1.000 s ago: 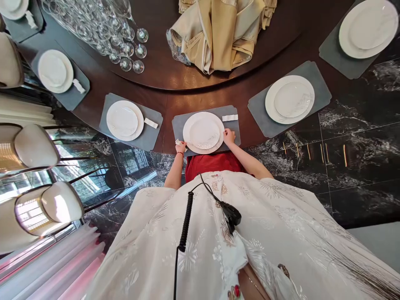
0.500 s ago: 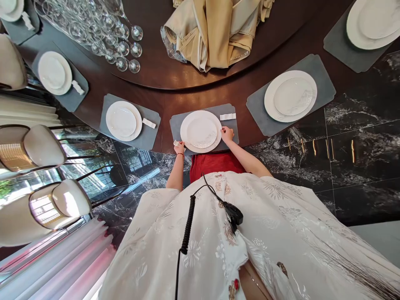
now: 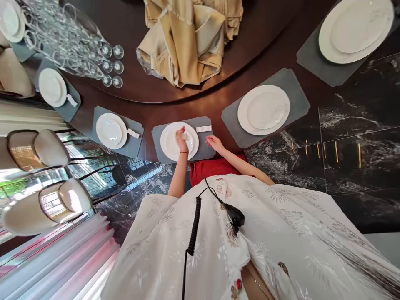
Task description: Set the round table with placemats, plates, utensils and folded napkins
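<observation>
White rest [image 3: 185,136]: held in the left hand [image 3: 181,139], above the stacked plates [image 3: 170,142].
Judged light, hard, smooth and chippable; best pinched by its long sides. Exact finger placement cannot be told. Right hand [image 3: 215,143] loosely spread, nothing seen in it, at the placemat's [image 3: 202,144] right edge, near a second rest [image 3: 203,128].

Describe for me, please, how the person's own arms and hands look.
White sleeves with a pale floral pattern leave both forearms bare. The left hand wears a thin red bracelet and no glove; the right hand is ungloved too, with no bracelet visible.
</observation>
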Demonstrator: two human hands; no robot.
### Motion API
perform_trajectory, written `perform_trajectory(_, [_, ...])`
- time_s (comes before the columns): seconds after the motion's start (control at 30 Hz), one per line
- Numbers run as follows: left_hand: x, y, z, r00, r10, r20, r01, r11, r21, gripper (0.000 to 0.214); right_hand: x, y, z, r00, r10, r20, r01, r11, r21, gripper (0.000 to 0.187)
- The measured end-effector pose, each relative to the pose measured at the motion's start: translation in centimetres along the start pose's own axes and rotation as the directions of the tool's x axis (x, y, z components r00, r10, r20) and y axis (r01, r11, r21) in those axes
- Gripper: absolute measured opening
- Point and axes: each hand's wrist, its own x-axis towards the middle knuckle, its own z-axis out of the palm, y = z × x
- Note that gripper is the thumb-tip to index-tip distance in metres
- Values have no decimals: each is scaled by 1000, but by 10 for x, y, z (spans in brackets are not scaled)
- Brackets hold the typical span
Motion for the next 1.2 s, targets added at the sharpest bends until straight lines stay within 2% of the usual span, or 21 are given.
perform_trajectory(0.07, [-20, 9, 54, 977, -39, 208, 84, 973, -216, 49, -10, -17, -18, 995, -64, 78, 51, 985, 162, 41])
perform_trajectory(0.1, [-31, 14, 80, 951, -77, 298, 163, 948, -274, 52, -13, -27, -31, 991, -110, 73, 92, 972, 215, 48])
perform_trajectory(0.2, [-58, 26, 146, 860, -191, 473, 355, 890, -287, 57, -19, -55, -77, 980, -186, -65, 196, 946, 256, 61])
perform_trajectory(0.27, [-72, 27, 178, 808, -230, 543, 430, 860, -275, 57, -18, -69, -111, 970, -185, -156, 218, 947, 235, 61])
perform_trajectory(0.33, [-83, 19, 203, 760, -251, 599, 484, 834, -265, 55, -16, -77, -144, 965, -166, -205, 210, 954, 214, 57])
perform_trajectory(0.43, [-92, -8, 226, 692, -291, 660, 527, 829, -187, 50, -10, -77, -184, 967, -130, -221, 171, 969, 179, 54])
perform_trajectory(0.5, [-91, -31, 228, 671, -323, 668, 503, 859, -90, 46, -3, -75, -210, 962, -106, -253, 148, 978, 150, 52])
perform_trajectory(0.53, [-88, -42, 225, 685, -340, 644, 467, 884, -30, 48, 2, -73, -225, 953, -96, -286, 139, 981, 135, 52])
perform_trajectory(0.57, [-84, -52, 219, 729, -361, 581, 414, 909, 45, 52, 9, -73, -241, 940, -88, -331, 134, 984, 119, 51])
perform_trajectory(0.6, [-79, -61, 211, 791, -378, 480, 360, 923, 133, 55, 17, -73, -259, 920, -82, -383, 130, 986, 100, 50])
perform_trajectory(0.63, [-73, -68, 201, 860, -384, 336, 323, 919, 226, 55, 28, -74, -277, 896, -79, -436, 125, 989, 78, 48])
perform_trajectory(0.67, [-67, -74, 190, 909, -379, 174, 313, 896, 314, 52, 40, -76, -296, 872, -75, -484, 117, 991, 57, 46])
perform_trajectory(0.73, [-58, -82, 169, 927, -376, -14, 352, 852, 387, 47, 69, -82, -329, 836, -55, -545, 84, 996, 29, 42])
perform_trajectory(0.77, [-56, -85, 161, 921, -387, -48, 373, 837, 401, 45, 83, -84, -343, 830, -41, -556, 61, 998, 17, 41])
perform_trajectory(0.83, [-55, -91, 149, 907, -419, -43, 397, 817, 419, 38, 109, -86, -361, 830, -9, -557, 5, 1000, -9, 37])
perform_trajectory(0.93, [-58, -100, 142, 897, -441, -5, 394, 795, 461, 20, 133, -82, -370, 826, 6, -564, -71, 993, -94, 28])
perform_trajectory(1.03, [-60, -106, 138, 901, -434, 15, 369, 784, 498, 11, 142, -74, -369, 829, -34, -558, -98, 974, -205, 27])
perform_trajectory(1.2, [-64, -107, 126, 906, -419, 64, 326, 786, 525, 7, 143, -69, -369, 851, -133, -509, -54, 940, -336, 32])
